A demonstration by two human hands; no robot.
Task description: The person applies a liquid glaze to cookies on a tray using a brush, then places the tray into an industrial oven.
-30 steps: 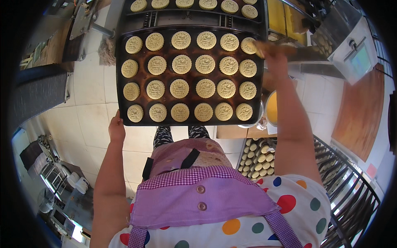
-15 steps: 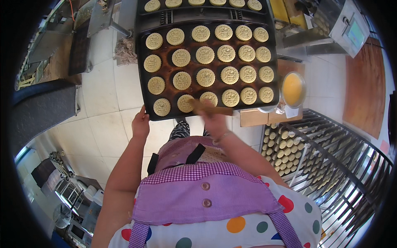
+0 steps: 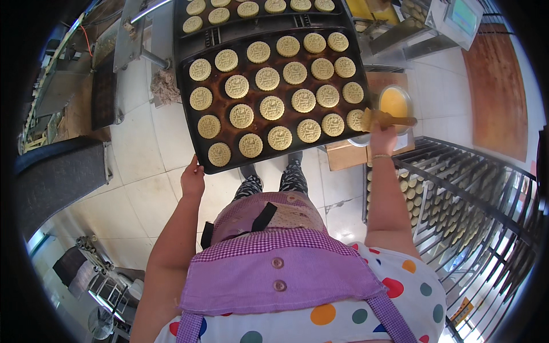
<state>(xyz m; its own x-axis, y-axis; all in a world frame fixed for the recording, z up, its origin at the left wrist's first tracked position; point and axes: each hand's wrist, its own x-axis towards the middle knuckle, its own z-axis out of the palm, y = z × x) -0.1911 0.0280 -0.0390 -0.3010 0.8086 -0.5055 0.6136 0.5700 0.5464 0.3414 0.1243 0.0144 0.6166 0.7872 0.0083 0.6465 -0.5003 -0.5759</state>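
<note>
Rows of round, pale, stamped mooncakes (image 3: 271,107) with scalloped edges sit on a dark baking tray (image 3: 227,136) in front of me. At the tray's near left corner, my left hand (image 3: 193,180) grips the edge with its fingers. My right hand (image 3: 384,139) is closed round a flat wooden-handled pastry brush (image 3: 398,120) over the near right corner. The bristles are at the last mooncake (image 3: 354,119) of the nearest row and partly cover it. Just beyond the brush stands a metal bowl (image 3: 409,98) of orange-yellow liquid, which looks like egg wash.
Behind the tray lies a second tray (image 3: 251,26) with more mooncakes. A dark rack (image 3: 457,171) holding trays of mooncakes stands at right. Cardboard (image 3: 343,157) lies below the bowl. A machine with a screen (image 3: 460,17) is at far right, a dark conveyor-like surface (image 3: 60,177) at left.
My right hand has swept the brush rightward from the second and third mooncakes of the near row to its right end. My left hand stays at the corner. The view has shifted and tilted slightly.
</note>
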